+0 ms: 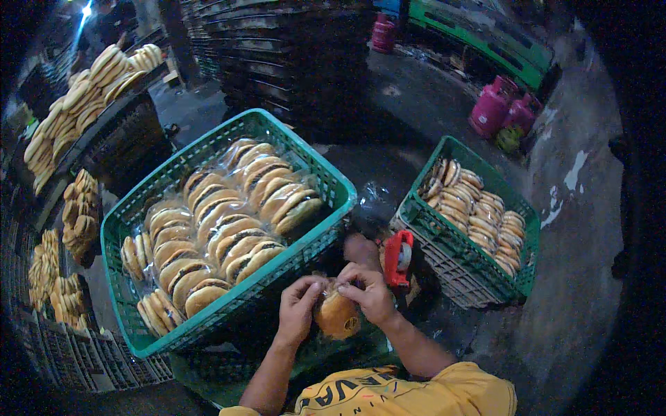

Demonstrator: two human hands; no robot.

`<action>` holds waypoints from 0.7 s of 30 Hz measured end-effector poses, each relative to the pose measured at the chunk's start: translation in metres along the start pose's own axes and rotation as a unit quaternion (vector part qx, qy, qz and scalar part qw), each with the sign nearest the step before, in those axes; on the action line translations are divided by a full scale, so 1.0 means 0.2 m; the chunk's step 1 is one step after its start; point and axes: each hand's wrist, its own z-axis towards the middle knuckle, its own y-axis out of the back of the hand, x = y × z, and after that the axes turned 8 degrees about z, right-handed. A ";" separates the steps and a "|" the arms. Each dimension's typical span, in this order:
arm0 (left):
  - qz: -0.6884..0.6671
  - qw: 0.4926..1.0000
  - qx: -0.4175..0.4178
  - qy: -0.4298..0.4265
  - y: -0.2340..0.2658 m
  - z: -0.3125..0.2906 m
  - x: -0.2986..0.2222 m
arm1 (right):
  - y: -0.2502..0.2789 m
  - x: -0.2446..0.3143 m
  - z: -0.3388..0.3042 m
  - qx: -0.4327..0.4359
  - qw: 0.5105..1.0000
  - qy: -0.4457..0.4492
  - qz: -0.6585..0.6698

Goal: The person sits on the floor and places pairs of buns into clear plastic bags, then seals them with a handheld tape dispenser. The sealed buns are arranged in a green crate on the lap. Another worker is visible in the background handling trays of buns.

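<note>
Between my hands hangs a round golden-brown bun [338, 316] in a clear plastic bag, with a small dark printed mark on the bag or bun. My left hand [298, 305] pinches the bag's upper left edge between thumb and finger. At the upper right of the bag, my right hand [368, 292] grips the gathered plastic with its fingertips. Just beyond my right hand stands a red tape dispenser [397, 258] with a pale roll in it. Left of my hands sits a large green crate [229, 305] holding rows of bagged buns [232, 236].
A second green crate [416, 208] with packed buns rests at the right on a grey crate [444, 281]. Loose buns [83, 93] are piled high at the far left. Dark stacked trays [277, 62] rise at the back. Pink gas cylinders [494, 105] stand at the far right.
</note>
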 end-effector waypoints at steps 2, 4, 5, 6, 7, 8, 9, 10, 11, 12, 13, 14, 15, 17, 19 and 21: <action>0.008 0.999 -0.021 -0.032 -0.02 0.02 0.04 | 0.02 -0.04 -0.03 -0.023 0.999 0.007 -0.021; 0.075 0.996 -0.020 -0.032 -0.05 0.04 0.08 | 0.03 -0.08 -0.05 -0.060 0.994 0.035 -0.084; 0.058 0.996 0.004 -0.060 -0.07 0.04 0.10 | 0.03 -0.10 -0.05 -0.090 0.991 0.025 -0.091; 0.119 0.988 -0.013 -0.095 -0.09 0.04 0.11 | 0.03 -0.11 -0.05 -0.120 0.988 0.016 -0.098; 0.176 0.975 -0.026 -0.134 -0.10 0.03 0.12 | 0.03 -0.12 -0.05 -0.155 0.981 0.017 -0.115; 0.232 0.957 -0.040 -0.171 -0.11 0.02 0.12 | 0.02 -0.12 -0.06 -0.174 0.982 0.004 -0.066; 0.217 0.970 -0.059 -0.097 -0.12 0.02 0.11 | 0.01 -0.12 -0.06 -0.198 0.980 0.002 -0.025; 0.188 0.976 -0.059 -0.088 -0.13 0.01 0.11 | 0.01 -0.11 -0.05 -0.194 0.981 -0.008 0.009; 0.169 0.981 -0.067 -0.069 -0.14 0.01 0.10 | 0.00 -0.10 -0.05 -0.187 0.981 0.043 -0.038; 0.155 0.984 -0.072 -0.058 -0.15 0.01 0.08 | 0.01 -0.08 -0.05 -0.150 0.981 0.084 -0.090; 0.155 0.984 -0.076 -0.043 -0.16 0.01 0.07 | 0.00 -0.07 -0.05 -0.143 0.970 0.142 -0.134; 0.160 0.983 -0.078 -0.036 -0.16 0.01 0.05 | 0.01 -0.06 -0.05 -0.113 0.980 0.096 -0.134; 0.168 0.981 -0.095 -0.032 -0.17 0.01 0.04 | 0.01 -0.05 -0.05 -0.113 0.983 0.068 -0.126; 0.123 0.982 -0.120 -0.084 -0.17 0.01 0.02 | 0.02 -0.04 -0.05 -0.104 0.986 0.044 -0.126; 0.139 0.974 -0.122 -0.130 -0.18 0.01 0.02 | 0.03 -0.04 -0.04 -0.080 0.985 0.042 -0.150; 0.206 0.958 -0.095 -0.174 -0.20 0.02 0.02 | 0.02 -0.05 -0.04 -0.108 0.979 0.104 -0.139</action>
